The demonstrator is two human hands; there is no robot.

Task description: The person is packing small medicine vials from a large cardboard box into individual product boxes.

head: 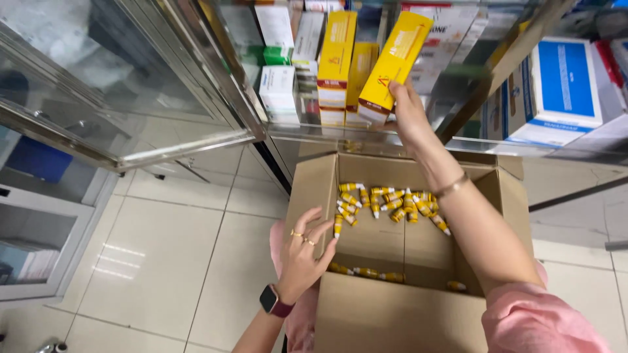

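My right hand [409, 114] reaches up to a glass shelf and grips the lower end of a tilted yellow box [394, 64]. Two more yellow boxes [337, 59] stand upright on the shelf just left of it. My left hand [306, 252], with rings and a dark red watch at the wrist, rests on the left wall of an open cardboard box [392, 314], fingers spread. Inside the box lie several small yellow tubes [386, 202] in a cluster at the far end, and a few more tubes [366, 272] near the front wall.
White and green packages [278, 91] stand on the shelf's left part, and a blue and white carton [556, 91] sits at the right. An open glass cabinet door [118, 85] with a metal frame hangs at the left. The floor [163, 261] is pale tile.
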